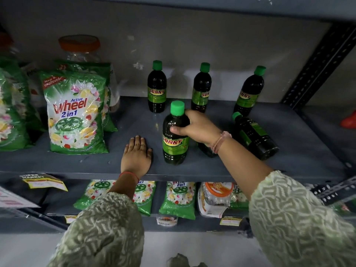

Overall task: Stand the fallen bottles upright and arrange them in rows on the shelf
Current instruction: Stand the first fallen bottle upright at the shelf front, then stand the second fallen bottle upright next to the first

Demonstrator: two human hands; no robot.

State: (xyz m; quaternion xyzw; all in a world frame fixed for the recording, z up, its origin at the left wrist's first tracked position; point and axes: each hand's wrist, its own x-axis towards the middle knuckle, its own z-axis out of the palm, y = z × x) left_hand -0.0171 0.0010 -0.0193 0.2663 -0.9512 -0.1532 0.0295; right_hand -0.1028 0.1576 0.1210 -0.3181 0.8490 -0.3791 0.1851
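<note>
The grey metal shelf (289, 151) carries the whole scene: detergent packets (77, 112) stand at its left with an orange-lidded jar (79, 48) behind them, and the dark bottles with green caps occupy its right half. Three bottles already stand upright along the back wall — the back-left bottle (157, 87), the back-middle bottle (201, 88) and the back-right bottle (249, 91) — forming a first row, spaced apart. Nearer the front edge, your right hand (198, 128) is closed around the shoulder of the front bottle (175, 133), which stands upright on the shelf ahead of the back-left one; judged from this, you are setting down the first bottle of a second row. Your left hand (137, 156) lies flat and open on the shelf just beside that bottle, gripping nothing. To the right, a fallen bottle (254, 136) lies on its side, cap toward the back, and a further dark bottle (207, 151) is mostly hidden under your right wrist — whether it stands or lies cannot be told. The next move likely calls for releasing the front bottle once it is steady, then reaching right for the fallen one and lifting it by the neck.
</note>
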